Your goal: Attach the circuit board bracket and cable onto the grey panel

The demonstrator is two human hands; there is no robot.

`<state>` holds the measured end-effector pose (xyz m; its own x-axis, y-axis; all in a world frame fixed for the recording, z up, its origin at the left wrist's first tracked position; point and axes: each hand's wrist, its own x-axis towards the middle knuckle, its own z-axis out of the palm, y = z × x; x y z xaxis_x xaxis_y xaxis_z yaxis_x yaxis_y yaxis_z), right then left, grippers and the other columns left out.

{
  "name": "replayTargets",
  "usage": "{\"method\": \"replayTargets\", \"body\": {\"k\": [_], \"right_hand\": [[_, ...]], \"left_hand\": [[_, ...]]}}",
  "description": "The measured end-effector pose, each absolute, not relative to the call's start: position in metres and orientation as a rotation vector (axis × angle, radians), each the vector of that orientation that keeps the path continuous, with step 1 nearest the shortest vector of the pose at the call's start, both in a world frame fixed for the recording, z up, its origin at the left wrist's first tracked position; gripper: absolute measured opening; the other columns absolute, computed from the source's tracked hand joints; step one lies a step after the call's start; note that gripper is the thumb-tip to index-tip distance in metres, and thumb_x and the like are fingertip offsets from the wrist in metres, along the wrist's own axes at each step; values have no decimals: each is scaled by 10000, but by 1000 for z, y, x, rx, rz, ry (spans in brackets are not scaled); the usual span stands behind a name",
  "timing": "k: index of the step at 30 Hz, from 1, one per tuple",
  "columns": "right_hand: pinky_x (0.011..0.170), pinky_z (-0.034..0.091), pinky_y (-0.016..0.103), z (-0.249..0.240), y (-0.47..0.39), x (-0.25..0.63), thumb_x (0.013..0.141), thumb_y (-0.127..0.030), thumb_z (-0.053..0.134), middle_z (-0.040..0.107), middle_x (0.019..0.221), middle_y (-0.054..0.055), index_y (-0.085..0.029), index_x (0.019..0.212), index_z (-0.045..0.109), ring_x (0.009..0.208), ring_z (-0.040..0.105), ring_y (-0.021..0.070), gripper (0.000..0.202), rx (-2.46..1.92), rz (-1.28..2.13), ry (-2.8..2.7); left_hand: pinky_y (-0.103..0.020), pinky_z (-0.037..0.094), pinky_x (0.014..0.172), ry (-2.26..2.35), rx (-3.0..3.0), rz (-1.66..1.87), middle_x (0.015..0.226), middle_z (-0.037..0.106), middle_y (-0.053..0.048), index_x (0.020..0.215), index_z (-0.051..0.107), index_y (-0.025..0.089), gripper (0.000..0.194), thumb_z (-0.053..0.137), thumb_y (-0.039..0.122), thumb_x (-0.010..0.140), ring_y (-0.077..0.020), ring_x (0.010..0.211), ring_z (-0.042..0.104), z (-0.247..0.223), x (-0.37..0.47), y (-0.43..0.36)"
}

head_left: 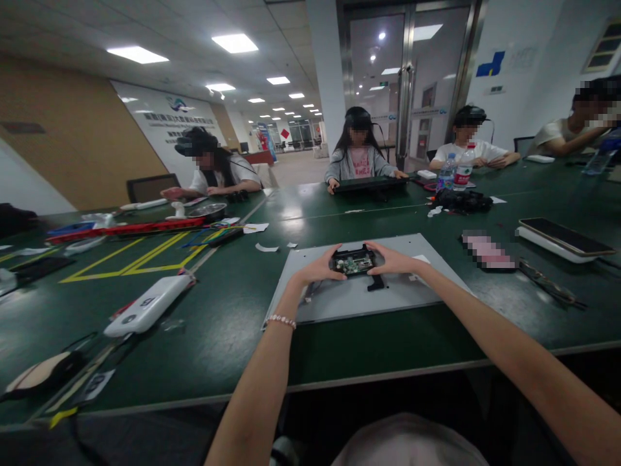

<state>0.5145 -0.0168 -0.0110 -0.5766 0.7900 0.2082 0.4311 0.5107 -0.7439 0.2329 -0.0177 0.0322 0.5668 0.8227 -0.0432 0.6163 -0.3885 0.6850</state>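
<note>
A black casing with a green circuit board point(356, 261) inside is held between my two hands, over a light grey panel point(310, 310) on the green table. My left hand point(320, 266) grips the casing's left side, thumb at the lower edge and fingers at the upper. On the right side, my right hand point(388, 260) holds it in the same way. Just below the casing, a small black part point(376, 283) lies on the panel. A thin cable point(310, 292) rests near my left wrist.
A white power bank point(150, 303) lies on the table point(218, 349) at left. To the right are a pink phone point(488, 251), glasses point(550, 283) and a phone on a white box point(565, 238). Bottles point(463, 169) stand farther back; several people sit opposite.
</note>
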Motion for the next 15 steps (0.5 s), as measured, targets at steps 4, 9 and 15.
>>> {"method": "replayTargets", "body": {"k": [4,9,15], "right_hand": [[1151,250,488,-11,-18,514,683,-535,769,261,1564,143,-243,1535,182,1408,295,320,1075,-981,842,-2226],[1148,254,502,-9,-20,521,668,-508,785,285,1550,133,-256,1520,227,1396,318,319,1049,-973,811,-2231],[1145,262,491,-10,-19,530,675,-546,774,262,1557,139,-252,1512,243,1403,303,310,1034,-984,773,-2245]], "left_hand": [[-383,226,1159,1075,2157,454,1564,273,-147,1544,155,156,1161,766,475,609,-280,1415,300,29,237,-17],[-381,216,1160,1070,2206,446,1556,286,-156,1537,180,144,1157,779,461,600,-279,1411,303,31,246,-23],[-401,179,1175,1055,2202,387,1585,208,-149,1549,137,163,1186,778,475,602,-285,1434,251,33,248,-27]]}}
